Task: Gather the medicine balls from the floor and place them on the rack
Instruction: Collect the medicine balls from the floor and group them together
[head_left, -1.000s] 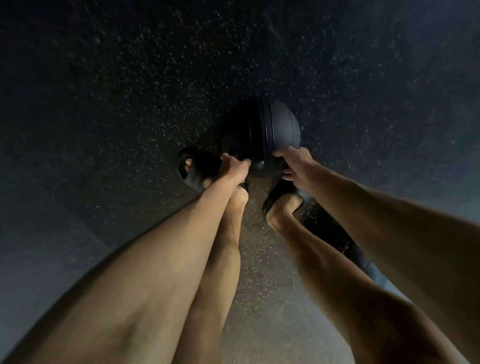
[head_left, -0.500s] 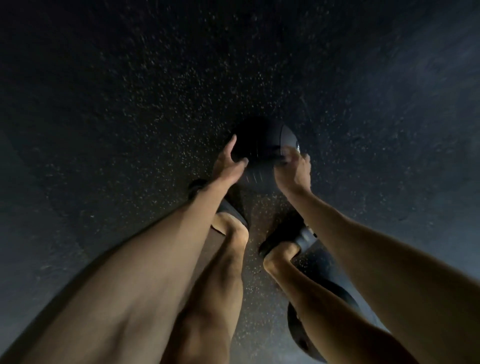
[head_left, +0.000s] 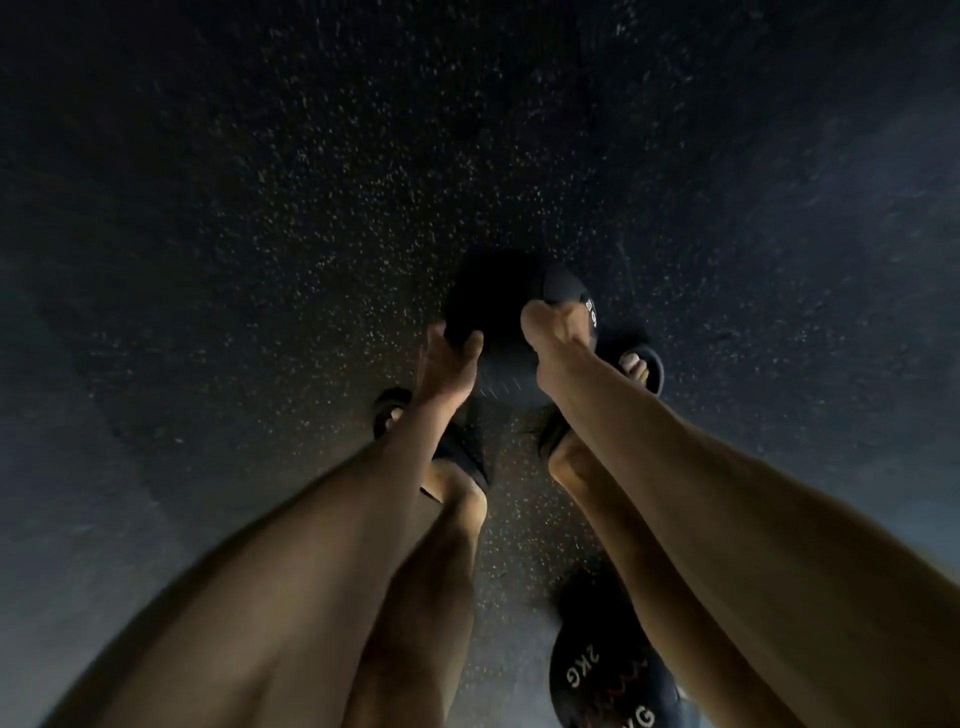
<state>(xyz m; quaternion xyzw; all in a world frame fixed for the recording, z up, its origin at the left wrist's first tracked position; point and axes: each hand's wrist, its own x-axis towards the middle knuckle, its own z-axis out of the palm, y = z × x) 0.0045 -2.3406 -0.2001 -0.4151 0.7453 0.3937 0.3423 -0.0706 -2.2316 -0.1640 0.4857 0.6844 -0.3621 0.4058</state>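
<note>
1. Head view, looking straight down: a person bends over a dark speckled floor (head_left: 260, 234), both bare forearms reaching down to a black medicine ball (head_left: 498, 301) in the middle of the frame, just ahead of the feet.
2. The left hand (head_left: 444, 366) cups the near left side of the ball. Its thumb is spread away from the fingers and pressed to the ball's surface, while the fingers wrap out of sight round the far side.
3. The right hand (head_left: 556, 332) grips the ball's right side with its fingers curled over the top edge, next to white lettering too small and blurred to read.
4. The ball sits between the two hands, held from both sides. The shadow makes it impossible to tell whether it rests on the floor or hangs just clear of it.
5. The person's feet are in dark open-toed slides. The left sandal (head_left: 462, 460) is below the left wrist, and the right sandal (head_left: 655, 371) shows toes just beside the ball's right edge.
6. A second medicine ball (head_left: 597, 680), black with pale "2KG" markings and red zigzag lines, lies on the floor at the bottom right. It is well apart from the gripped ball and partly hidden by the right forearm.
</note>
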